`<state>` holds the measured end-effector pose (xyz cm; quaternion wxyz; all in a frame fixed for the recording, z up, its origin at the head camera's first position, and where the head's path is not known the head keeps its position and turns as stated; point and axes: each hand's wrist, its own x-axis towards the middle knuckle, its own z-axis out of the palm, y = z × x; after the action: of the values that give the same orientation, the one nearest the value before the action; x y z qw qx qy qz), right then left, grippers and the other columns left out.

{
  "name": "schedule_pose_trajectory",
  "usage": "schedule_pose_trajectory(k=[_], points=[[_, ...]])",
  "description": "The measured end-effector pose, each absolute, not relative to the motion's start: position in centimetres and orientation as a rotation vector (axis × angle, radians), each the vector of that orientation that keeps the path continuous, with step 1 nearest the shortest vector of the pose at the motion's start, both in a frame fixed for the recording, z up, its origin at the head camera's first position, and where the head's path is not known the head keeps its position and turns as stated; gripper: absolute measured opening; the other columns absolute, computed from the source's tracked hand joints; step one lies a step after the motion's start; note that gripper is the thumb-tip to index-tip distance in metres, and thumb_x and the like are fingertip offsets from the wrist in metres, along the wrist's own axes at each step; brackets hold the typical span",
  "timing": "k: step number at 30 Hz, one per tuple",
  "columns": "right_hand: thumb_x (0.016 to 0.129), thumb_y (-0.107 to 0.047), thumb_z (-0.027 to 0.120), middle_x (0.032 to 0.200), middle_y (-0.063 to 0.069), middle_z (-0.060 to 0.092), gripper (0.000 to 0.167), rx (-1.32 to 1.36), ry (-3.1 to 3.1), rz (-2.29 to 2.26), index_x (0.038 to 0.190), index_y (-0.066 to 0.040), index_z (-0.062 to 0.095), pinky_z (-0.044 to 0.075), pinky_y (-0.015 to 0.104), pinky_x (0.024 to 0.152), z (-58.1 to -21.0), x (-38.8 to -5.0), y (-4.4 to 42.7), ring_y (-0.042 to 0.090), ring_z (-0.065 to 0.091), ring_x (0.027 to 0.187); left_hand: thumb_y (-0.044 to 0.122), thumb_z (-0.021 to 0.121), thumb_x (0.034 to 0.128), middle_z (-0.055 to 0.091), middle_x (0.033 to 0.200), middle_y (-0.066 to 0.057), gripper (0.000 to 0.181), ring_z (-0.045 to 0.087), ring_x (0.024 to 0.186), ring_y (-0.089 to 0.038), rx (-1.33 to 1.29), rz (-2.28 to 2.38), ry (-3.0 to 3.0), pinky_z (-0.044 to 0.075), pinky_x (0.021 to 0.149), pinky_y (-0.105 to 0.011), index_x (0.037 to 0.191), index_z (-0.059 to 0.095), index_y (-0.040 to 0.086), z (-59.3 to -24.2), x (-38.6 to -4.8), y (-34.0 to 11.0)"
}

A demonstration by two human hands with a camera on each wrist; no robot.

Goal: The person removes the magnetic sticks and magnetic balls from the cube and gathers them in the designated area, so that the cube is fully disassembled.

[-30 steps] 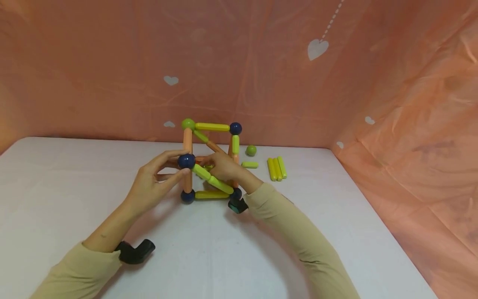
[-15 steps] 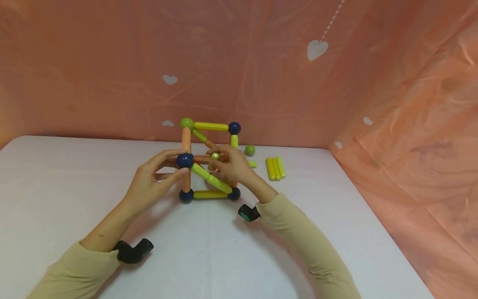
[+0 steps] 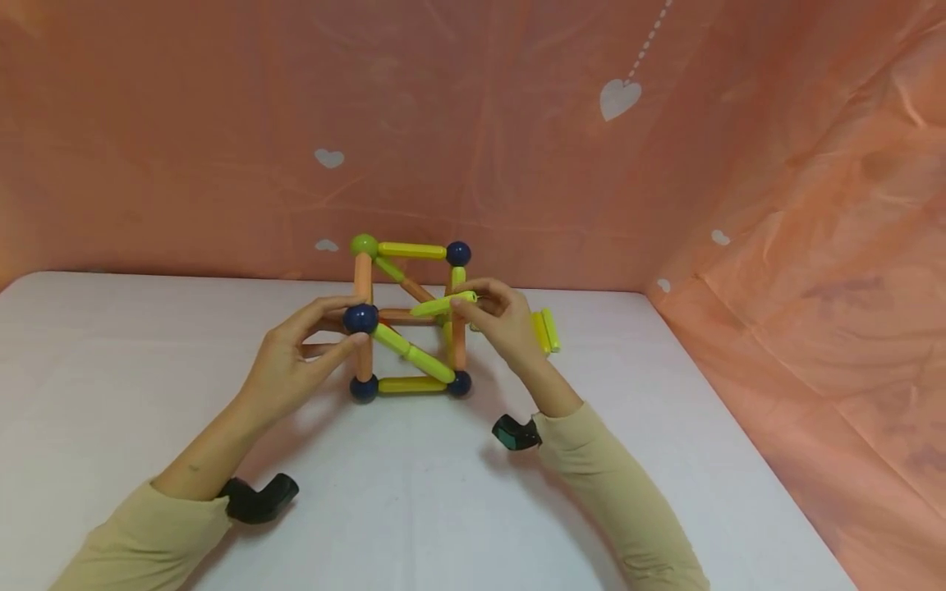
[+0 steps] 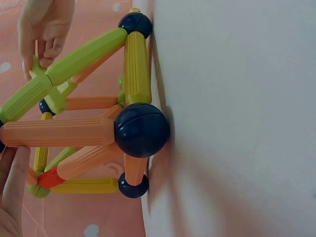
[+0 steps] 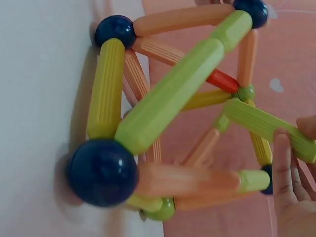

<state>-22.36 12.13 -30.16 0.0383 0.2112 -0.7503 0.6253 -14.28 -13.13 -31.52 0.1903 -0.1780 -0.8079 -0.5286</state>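
A box-shaped frame of magnetic rods and balls stands on the white table, with a yellow rod point(image 3: 412, 250) along its far top edge. My left hand point(image 3: 291, 361) grips the dark blue ball point(image 3: 361, 318) at the frame's near upper left corner, thumb below and fingers above. From that ball a light green diagonal point(image 3: 412, 355) slopes down to the lower right blue ball point(image 3: 459, 383). My right hand point(image 3: 510, 324) pinches a loose light green rod point(image 5: 266, 123) between thumb and fingers. In the head view this rod points left, in front of the frame's right upright.
Yellow and light green rods point(image 3: 547, 331) lie side by side on the table point(image 3: 628, 427) right of the frame, partly behind my right hand. A pink-orange curtain point(image 3: 517, 148) rises behind the table and along its right side. Black wrist devices point(image 3: 260, 497) hang at both sleeves.
My right hand has come out of the frame's inside, up and to the right, bringing the light green rod with it. The left hand keeps its hold on the blue ball.
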Motion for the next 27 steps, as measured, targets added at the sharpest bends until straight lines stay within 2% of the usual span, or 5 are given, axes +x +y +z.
schedule_pose_trajectory(k=[9,16,19,23,27], points=[[0.089,-0.002,0.065,0.094,0.003,0.063,0.023,0.439,-2.159,2.095,0.108,0.009,0.060,0.058,0.028,0.076,-30.1,-22.2,14.4,0.010,0.068,0.074,0.009,0.068,0.0889,0.063,0.106,0.005,0.038,0.057,0.097,0.006,-0.500,-1.476,-2.273,0.052,0.074,-0.011,0.126,0.060,0.013,-31.5,-14.3,-13.2],[0.089,0.000,0.064,0.095,0.003,0.062,0.007,0.264,-2.133,2.127,0.094,0.002,0.060,0.057,0.030,0.080,-30.3,-22.4,16.1,0.009,0.069,0.081,0.008,0.068,0.0882,0.061,0.104,0.018,0.038,0.057,0.096,0.004,-0.508,-1.500,-2.249,0.052,0.074,-0.012,0.125,0.060,0.012,-31.7,-14.5,-13.0],[0.087,-0.001,0.065,0.088,0.000,0.066,0.007,0.160,-2.121,2.134,0.092,0.001,0.060,0.057,0.031,0.081,-30.5,-22.5,16.8,0.010,0.070,0.080,0.008,0.068,0.0883,0.061,0.104,0.017,0.038,0.057,0.096,0.004,-0.507,-1.499,-2.250,0.052,0.074,-0.012,0.125,0.060,0.011,-31.7,-14.5,-13.0],[0.088,-0.002,0.066,0.087,0.000,0.066,0.017,0.050,-2.108,2.137,0.102,0.003,0.059,0.056,0.035,0.086,-30.7,-22.5,18.0,0.011,0.071,0.080,0.008,0.068,0.0886,0.063,0.105,0.008,0.037,0.057,0.096,0.006,-0.508,-1.489,-2.255,0.052,0.074,-0.011,0.125,0.059,0.011,-31.6,-14.5,-13.1],[0.092,-0.008,0.062,0.101,0.005,0.064,0.031,-0.056,-2.168,2.116,0.121,0.002,0.056,0.054,0.035,0.091,-30.8,-22.5,18.9,0.015,0.070,0.089,0.008,0.068,0.0883,0.062,0.104,0.008,0.037,0.057,0.096,0.006,-0.506,-1.476,-2.256,0.051,0.074,-0.010,0.124,0.060,0.010,-31.5,-14.5,-13.2]])
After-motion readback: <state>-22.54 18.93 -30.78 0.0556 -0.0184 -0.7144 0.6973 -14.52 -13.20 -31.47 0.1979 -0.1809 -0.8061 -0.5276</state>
